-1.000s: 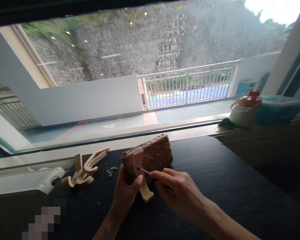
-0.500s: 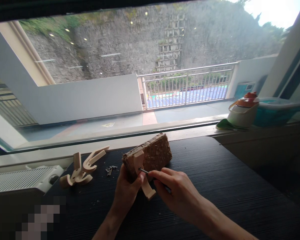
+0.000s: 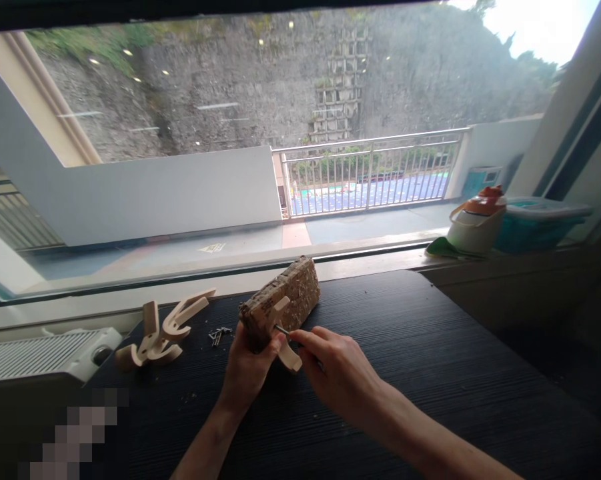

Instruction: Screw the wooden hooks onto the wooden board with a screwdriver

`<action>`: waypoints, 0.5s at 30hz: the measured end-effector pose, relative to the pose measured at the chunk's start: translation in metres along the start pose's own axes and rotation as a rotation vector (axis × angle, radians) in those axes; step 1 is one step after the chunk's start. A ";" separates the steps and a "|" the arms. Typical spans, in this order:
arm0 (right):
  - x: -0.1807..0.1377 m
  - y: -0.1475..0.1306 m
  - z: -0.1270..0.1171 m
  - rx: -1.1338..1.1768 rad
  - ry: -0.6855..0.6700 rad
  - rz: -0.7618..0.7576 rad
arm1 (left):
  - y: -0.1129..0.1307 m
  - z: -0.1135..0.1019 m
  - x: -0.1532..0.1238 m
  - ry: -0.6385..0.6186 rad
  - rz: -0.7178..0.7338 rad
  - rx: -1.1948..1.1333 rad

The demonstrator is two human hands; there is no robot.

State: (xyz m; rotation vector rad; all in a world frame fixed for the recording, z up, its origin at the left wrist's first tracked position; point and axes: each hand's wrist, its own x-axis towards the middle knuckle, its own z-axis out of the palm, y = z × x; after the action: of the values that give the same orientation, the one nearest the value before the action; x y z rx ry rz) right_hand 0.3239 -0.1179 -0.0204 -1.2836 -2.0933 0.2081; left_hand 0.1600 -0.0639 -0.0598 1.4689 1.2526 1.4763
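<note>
My left hand (image 3: 253,363) is closed round the near left end of a rough brown block (image 3: 300,293). Its thumb presses a curved pale wooden hook (image 3: 289,359) against the block's face. In my right hand (image 3: 337,357) is a screwdriver (image 3: 282,330), mostly hidden by the fingers. The thin metal shaft points left, its tip at the middle of the hook; whether a screw sits under it, I cannot tell. A small pile of screws (image 3: 219,335) lies left of my left hand. Farther left, several more wooden hooks (image 3: 173,327) are heaped together.
The dark table (image 3: 420,373) reaches up to the window sill (image 3: 360,267). A white radiator (image 3: 45,357) stands at the left. On the sill at right are a white bottle with an orange lid (image 3: 475,223) and a teal lidded box (image 3: 540,223).
The block and hook have turned and shifted slightly left, with both hands moving along. The screwdriver tip stays at the middle of the hook. The camera view has shifted a little.
</note>
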 end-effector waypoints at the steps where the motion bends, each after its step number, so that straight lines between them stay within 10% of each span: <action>1: 0.000 0.000 0.000 -0.001 -0.002 -0.003 | 0.000 0.000 0.000 -0.003 -0.004 0.004; 10: 0.008 0.000 -0.008 -0.347 -0.076 -0.260 | 0.002 0.000 0.000 0.029 0.007 0.046; 15: 0.017 0.006 0.004 0.058 -0.039 -0.057 | 0.005 -0.004 0.004 0.068 0.087 0.137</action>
State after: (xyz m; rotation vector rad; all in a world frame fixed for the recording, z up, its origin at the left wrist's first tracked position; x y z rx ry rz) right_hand 0.3210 -0.1000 -0.0185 -1.1925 -2.1377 0.2688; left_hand 0.1568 -0.0620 -0.0535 1.5923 1.3698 1.5341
